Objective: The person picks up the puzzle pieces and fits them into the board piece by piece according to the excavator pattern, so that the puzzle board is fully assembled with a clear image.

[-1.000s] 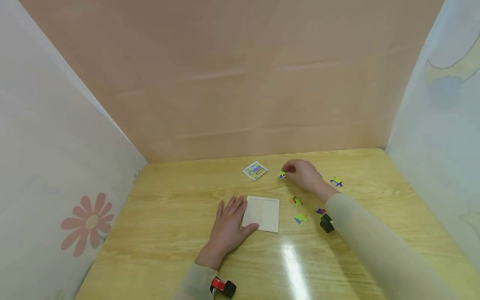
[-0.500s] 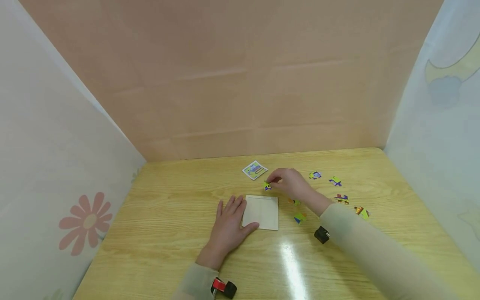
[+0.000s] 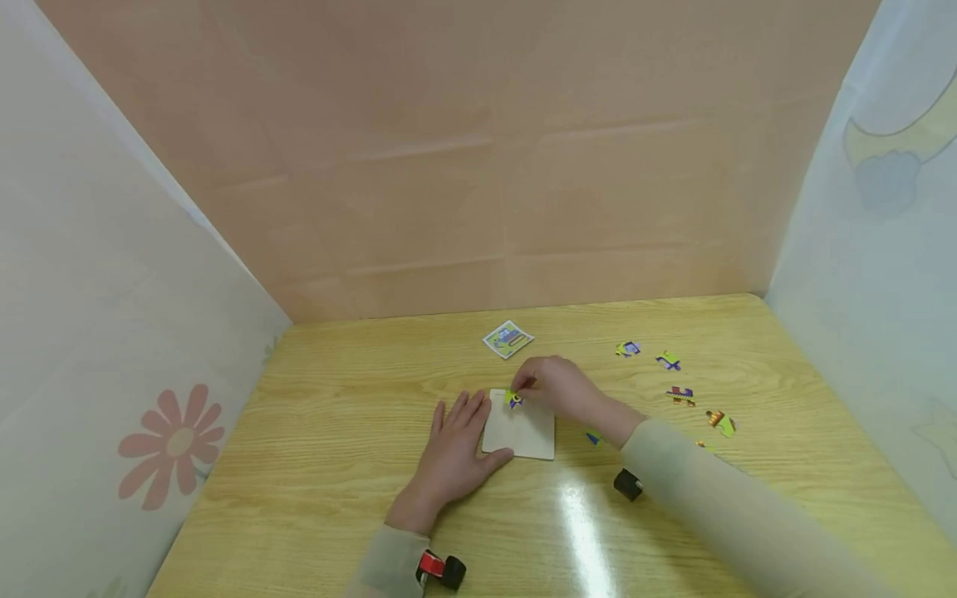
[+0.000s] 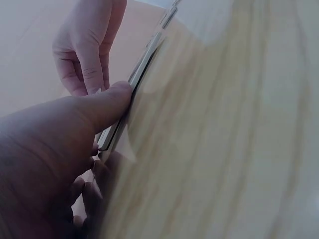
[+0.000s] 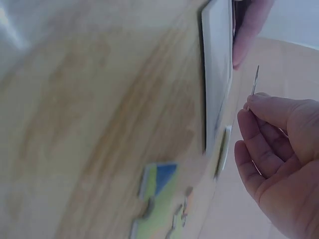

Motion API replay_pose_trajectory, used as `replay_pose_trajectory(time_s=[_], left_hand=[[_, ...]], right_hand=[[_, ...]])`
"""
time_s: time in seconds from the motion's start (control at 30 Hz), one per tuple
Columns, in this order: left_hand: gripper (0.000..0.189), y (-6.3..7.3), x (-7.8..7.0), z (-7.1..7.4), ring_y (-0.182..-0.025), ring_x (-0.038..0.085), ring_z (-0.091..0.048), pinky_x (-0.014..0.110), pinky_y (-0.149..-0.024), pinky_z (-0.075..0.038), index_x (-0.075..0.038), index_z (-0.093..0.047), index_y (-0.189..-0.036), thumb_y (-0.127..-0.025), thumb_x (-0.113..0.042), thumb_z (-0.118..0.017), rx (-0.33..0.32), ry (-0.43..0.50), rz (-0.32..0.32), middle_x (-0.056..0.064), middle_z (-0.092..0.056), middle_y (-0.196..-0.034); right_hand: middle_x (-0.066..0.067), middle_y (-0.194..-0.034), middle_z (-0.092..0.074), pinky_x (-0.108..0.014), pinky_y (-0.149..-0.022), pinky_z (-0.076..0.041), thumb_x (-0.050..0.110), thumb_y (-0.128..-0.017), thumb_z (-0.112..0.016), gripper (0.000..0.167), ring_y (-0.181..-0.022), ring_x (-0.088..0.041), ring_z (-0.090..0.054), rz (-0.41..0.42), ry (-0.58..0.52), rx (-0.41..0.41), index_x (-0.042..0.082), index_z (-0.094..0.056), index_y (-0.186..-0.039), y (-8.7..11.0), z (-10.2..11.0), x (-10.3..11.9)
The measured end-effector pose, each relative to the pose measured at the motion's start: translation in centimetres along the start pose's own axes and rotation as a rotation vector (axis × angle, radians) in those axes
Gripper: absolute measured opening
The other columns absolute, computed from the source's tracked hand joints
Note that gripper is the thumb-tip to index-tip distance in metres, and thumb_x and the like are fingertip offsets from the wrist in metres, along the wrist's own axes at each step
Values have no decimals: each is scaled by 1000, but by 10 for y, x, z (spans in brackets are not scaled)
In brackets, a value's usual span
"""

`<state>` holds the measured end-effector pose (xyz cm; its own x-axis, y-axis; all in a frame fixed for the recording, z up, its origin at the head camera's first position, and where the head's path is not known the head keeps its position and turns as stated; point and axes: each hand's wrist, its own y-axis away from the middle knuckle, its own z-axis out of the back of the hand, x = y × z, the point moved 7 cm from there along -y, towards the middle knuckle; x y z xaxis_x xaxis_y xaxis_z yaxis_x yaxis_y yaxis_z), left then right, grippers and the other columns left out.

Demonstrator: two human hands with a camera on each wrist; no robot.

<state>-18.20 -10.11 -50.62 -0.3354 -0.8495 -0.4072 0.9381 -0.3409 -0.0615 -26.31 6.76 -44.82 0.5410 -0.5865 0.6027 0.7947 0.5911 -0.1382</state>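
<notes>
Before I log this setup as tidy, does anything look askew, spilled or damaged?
Nothing looks spilled or plainly damaged. The picture card lies askew, turned diagonally beyond the straighter board; loose pieces lie at mixed angles too.

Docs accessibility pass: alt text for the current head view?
A person's right hand pinches a small puzzle piece over a pale square board, while the left hand rests at its left edge. Loose pieces lie at right on a wooden table, a picture card beyond the board.
</notes>
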Motion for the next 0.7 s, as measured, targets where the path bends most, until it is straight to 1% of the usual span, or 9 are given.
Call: replay_pose_trajectory(time_s=[0.1, 0.3, 0.5, 0.7], left_hand=[[91, 1, 0, 0, -167, 37, -24, 64, -135, -6, -4, -47, -167, -102, -62, -73, -10, 0, -5, 10, -39, -176], [91, 2, 0, -2, -166, 37, -27, 65, -134, -9, -3, -49, -165, -101, -64, -73, -44, -19, -11, 12, -40, -175], [91, 2, -1, -2, -165, 36, -28, 64, -135, -9, -4, -50, -165, -101, -64, -73, -46, -26, -10, 11, -41, -175], [89, 1, -1, 0, -165, 36, -29, 65, -134, -10, -4, -51, -165, -101, -63, -74, -61, -29, -16, 10, -42, -175]], right_hand=[[0, -102, -81, -41, -93, -64, 1, -98, -82, 9, -100, -19, -78, 6, 20, 12, 8, -84, -101, -1, -6, 2], [1, -102, -80, -42, -94, -64, 2, -97, -84, 8, -99, -20, -76, 29, 104, 18, 10, -84, -99, -3, -14, 2], [2, -99, -79, -40, -90, -64, 3, -95, -86, 8, -95, -18, -76, 61, 167, 11, 11, -84, -98, -4, -19, 5], [2, -99, -78, -38, -87, -63, 3, -97, -84, 8, -93, -17, -75, 102, 208, 35, 11, -84, -99, -7, -24, 12]])
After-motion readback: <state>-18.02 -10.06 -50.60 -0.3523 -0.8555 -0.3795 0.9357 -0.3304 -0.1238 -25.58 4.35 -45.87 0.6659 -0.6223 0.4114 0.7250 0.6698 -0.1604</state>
